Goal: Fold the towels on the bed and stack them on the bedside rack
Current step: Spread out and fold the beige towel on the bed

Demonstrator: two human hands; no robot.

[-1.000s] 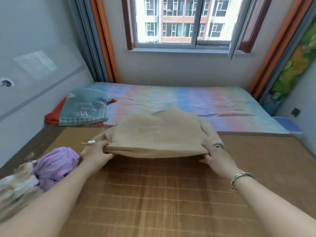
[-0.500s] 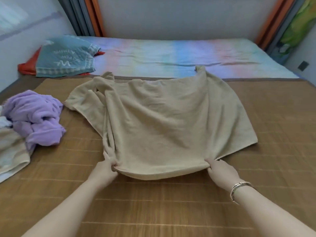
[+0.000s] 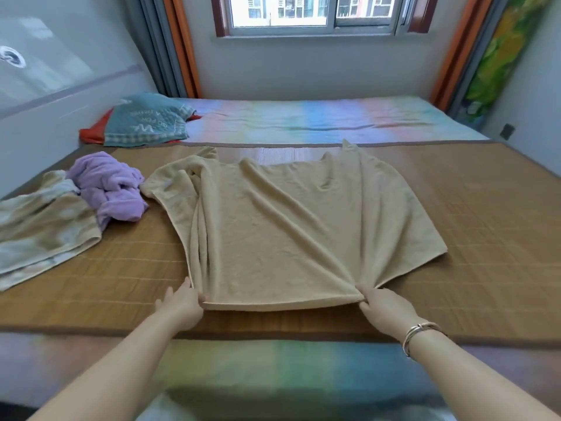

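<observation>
On the bamboo mat [image 3: 485, 208] covering the bed, the beige towel [image 3: 303, 226] lies spread but skewed, w/ both near corners pinched: left hand [image 3: 182, 302] holds the near-left corner, right hand [image 3: 387, 305] the near-right, each grip closed on cloth.

Risks, as I judge them:
- Left side is bunched in long creases and the far-left corner is flopped over itself; folding now would likely lock in wrinkles and give a lopsided stack piece.
- Far edge is wavy, 2 corners poking up, so near and far edges probably won't meet square w/o a shake or tug.
- Far-left corner sits just beside the purple towel [image 3: 112, 186]; a sideways pull could drag it along.

Room: the mat's right half is bare, good for shifting or smoothing that way. At left, the purple towel and a striped pale towel [image 3: 45, 232] crowd the space. Near mat edge is close to the hands, so little slack to pull back. Bedside rack isn't in view.
</observation>
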